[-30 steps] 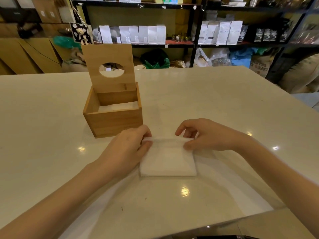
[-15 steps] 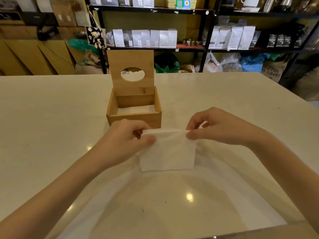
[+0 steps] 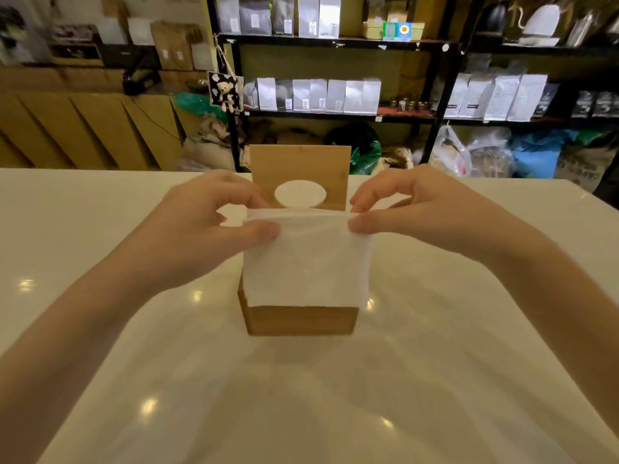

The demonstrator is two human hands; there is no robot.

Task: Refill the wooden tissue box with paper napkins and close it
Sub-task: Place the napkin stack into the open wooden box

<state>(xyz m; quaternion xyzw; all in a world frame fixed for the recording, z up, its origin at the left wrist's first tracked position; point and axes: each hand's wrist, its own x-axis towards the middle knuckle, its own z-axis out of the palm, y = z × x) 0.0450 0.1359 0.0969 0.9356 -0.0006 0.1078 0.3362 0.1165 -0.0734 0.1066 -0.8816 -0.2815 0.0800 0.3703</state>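
Observation:
A white stack of paper napkins hangs upright in the air, held by its top edge. My left hand pinches the top left corner and my right hand pinches the top right corner. Behind and below the napkins stands the wooden tissue box on the white table. Its hinged lid, with an oval hole, stands open and upright at the back. The napkins hide the box's opening and whatever lies inside.
Beyond the table's far edge stand black shelves with white and grey bags, cardboard sheets at the left and plastic sacks on the floor.
Both hands have lifted the napkins off the table and carried them up and forward, over the front of the box. The view has shifted so the box is now centred.

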